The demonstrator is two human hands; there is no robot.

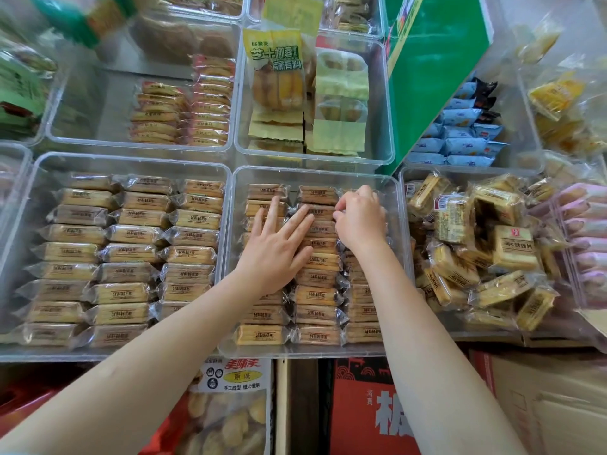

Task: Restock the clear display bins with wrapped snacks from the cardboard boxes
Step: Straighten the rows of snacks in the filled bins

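A clear display bin [230,264] in the centre holds neat rows of wrapped tan snack bars [317,295]. My left hand [277,247] lies flat on the middle row, fingers spread, pressing the packs down. My right hand [359,218] is curled over the far right part of the bin, fingertips pinching at a wrapped snack there; what it grips is mostly hidden under the fingers. A red cardboard box [364,408] sits below the shelf edge in front of me.
A full bin of the same bars [131,254] stands to the left. A bin of loosely piled packs [476,254] is on the right. Behind are bins with yellow-green packs [308,103] and blue packs [460,139], and a tilted green box [433,70].
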